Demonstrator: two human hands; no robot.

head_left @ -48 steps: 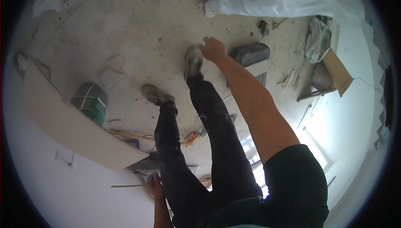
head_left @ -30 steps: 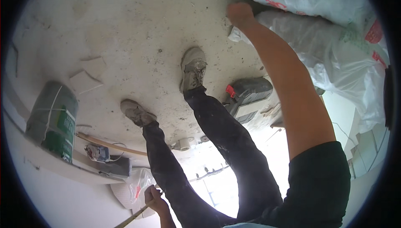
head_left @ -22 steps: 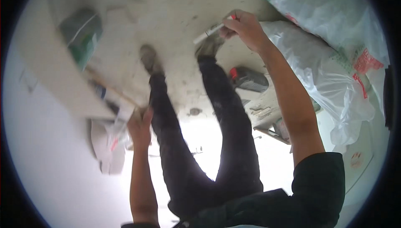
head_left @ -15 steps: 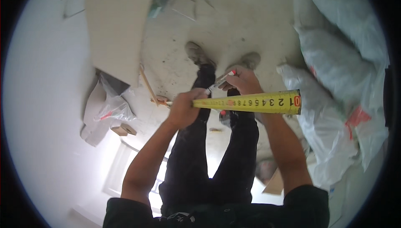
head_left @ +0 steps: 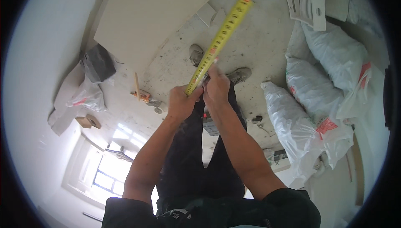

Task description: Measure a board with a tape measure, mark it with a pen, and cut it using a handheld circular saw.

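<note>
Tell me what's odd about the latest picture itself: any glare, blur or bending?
Head view: daylight glare washes out the window at lower left; head view: the yellow tape measure looks smeared toward its far end; head view: the wide lens bends edges near the rim and leaves dark corners.

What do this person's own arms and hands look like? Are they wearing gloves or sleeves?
The left hand and right hand are both ungloved. The forearms are bare, with no watch or cable visible. The short sleeves are very dark, almost black.
</note>
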